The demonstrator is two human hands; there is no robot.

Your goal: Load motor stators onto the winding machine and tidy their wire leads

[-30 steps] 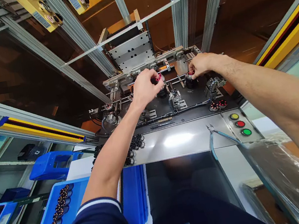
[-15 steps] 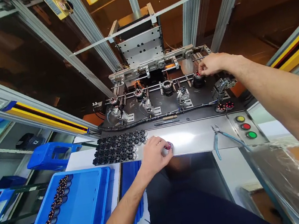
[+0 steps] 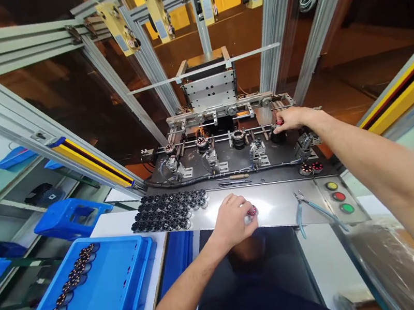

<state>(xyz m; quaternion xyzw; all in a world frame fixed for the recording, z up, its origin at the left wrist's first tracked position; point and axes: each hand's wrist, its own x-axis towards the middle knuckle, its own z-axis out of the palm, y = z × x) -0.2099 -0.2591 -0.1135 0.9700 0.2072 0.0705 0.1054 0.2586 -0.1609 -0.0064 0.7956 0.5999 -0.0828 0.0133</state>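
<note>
My left hand (image 3: 234, 219) rests on the shiny steel shelf (image 3: 273, 201) with its fingers closed round a small red-topped wound part (image 3: 252, 211). My right hand (image 3: 290, 119) reaches far into the winding machine and pinches a red-topped part (image 3: 279, 123) seated on the rightmost fixture. Three other fixtures (image 3: 238, 137) stand in a row to its left, each carrying a dark round part. A cluster of several dark wound cores (image 3: 168, 211) lies on the shelf left of my left hand.
Blue-handled pliers (image 3: 304, 205) lie right of my left hand, beside yellow, red and green buttons (image 3: 339, 196). Two finished red parts (image 3: 310, 168) sit on the machine bed. A blue tray (image 3: 84, 300) with a row of cores stands at lower left. Yellow light curtains (image 3: 92, 162) flank the opening.
My left hand drew back from the machine's fixture to the steel shelf, carrying the red-topped part. My right hand stayed at the rightmost fixture. The camera tilted upward.
</note>
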